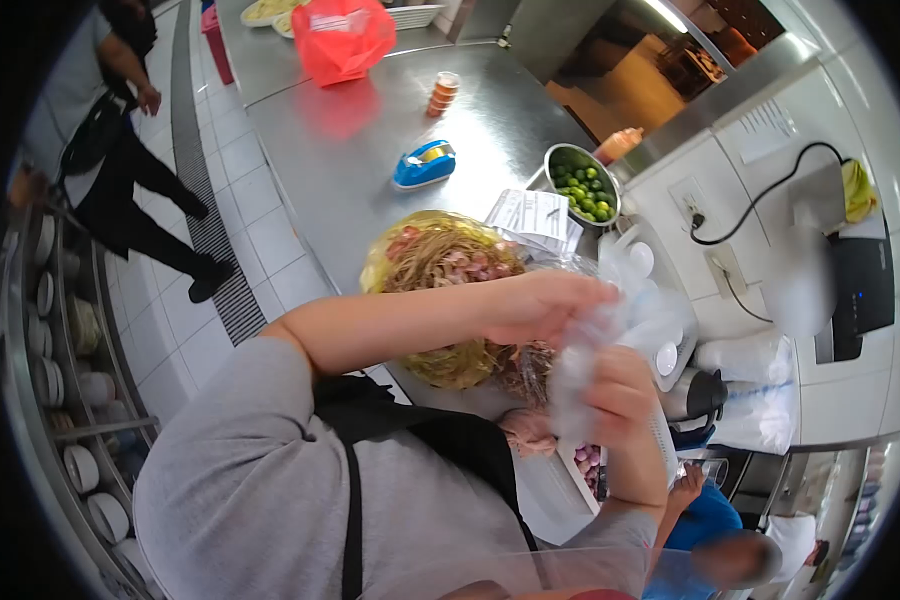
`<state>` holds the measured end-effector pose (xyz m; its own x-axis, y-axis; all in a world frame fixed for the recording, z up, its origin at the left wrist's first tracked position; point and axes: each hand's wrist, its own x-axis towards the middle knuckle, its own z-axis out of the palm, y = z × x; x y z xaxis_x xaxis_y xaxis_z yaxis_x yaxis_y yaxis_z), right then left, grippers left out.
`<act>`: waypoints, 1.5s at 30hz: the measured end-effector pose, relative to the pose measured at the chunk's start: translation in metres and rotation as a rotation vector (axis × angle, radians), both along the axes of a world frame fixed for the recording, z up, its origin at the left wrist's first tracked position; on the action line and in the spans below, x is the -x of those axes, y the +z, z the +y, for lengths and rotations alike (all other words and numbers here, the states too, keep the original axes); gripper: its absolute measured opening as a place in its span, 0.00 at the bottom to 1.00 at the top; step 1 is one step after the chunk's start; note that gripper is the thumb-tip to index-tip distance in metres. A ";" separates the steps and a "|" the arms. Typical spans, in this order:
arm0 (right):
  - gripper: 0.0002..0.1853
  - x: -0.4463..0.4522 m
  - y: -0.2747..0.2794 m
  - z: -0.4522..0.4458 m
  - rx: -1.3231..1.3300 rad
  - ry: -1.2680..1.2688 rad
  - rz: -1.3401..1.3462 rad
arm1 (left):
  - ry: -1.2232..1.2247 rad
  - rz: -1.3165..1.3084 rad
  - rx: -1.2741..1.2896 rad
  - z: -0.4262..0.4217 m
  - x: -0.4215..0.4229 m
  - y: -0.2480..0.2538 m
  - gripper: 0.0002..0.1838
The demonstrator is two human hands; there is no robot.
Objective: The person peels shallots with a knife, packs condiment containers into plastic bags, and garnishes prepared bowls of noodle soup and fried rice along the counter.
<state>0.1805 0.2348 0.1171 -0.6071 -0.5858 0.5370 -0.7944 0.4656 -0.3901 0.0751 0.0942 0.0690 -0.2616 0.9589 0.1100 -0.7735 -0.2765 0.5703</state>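
My left hand [550, 303] is closed, its fingers pinched on a clear plastic bag [573, 385]. Lower down, my right hand [620, 395] grips the same bag, which looks thin and crumpled and is partly blurred. Below my left forearm, and partly hidden by it, a large yellow plastic bag [378, 265] lies on the counter, holding brown strands [425, 262] and pinkish pieces. Near my right wrist are a pale pink lump [530, 432] and a white container [560, 500] with small purple bulbs [588, 462]. The bag's contents, if any, I cannot make out.
On the steel counter [300, 150] are a blue tape dispenser [425, 165], printed papers [532, 215], a bowl of limes [582, 185] and a red plastic bag [342, 38]. One person [110, 130] stands at upper left; another, in blue [708, 530], is at lower right.
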 end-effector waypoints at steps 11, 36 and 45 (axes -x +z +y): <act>0.24 0.183 0.016 -0.092 0.668 -0.323 -0.638 | 0.824 0.904 0.280 -0.177 0.105 -0.019 0.08; 0.08 0.339 -0.086 -0.363 0.110 -1.062 -0.387 | 0.301 0.663 0.497 -0.387 0.375 -0.046 0.08; 0.07 0.317 -0.168 -0.355 1.854 -0.518 -0.982 | 0.266 0.641 0.644 -0.325 0.370 -0.149 0.05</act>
<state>-0.1366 -0.1201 -0.0511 -0.8605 0.3640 -0.3565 -0.0702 -0.7778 -0.6246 -0.2953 -0.2313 -0.0800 -0.5538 0.8029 -0.2207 -0.2165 0.1171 0.9692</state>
